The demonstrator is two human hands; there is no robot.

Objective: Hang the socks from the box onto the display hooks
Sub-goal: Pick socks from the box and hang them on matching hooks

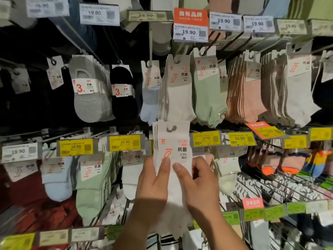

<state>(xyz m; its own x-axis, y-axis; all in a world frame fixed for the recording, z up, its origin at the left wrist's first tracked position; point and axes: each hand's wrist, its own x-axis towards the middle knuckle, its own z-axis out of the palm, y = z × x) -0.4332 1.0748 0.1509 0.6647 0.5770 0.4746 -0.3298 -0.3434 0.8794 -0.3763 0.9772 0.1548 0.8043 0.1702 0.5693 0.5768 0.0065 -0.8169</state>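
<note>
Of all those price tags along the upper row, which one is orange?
The orange tag sits top centre, above a white 19.90 label and the hanging white socks. Every other tag along that row is plain white.

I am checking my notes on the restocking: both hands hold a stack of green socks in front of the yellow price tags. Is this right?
Not quite. In the head view, the left hand and right hand hold a stack of white socks, not green. The rest is right: it is held in front of the yellow price tags.
</note>
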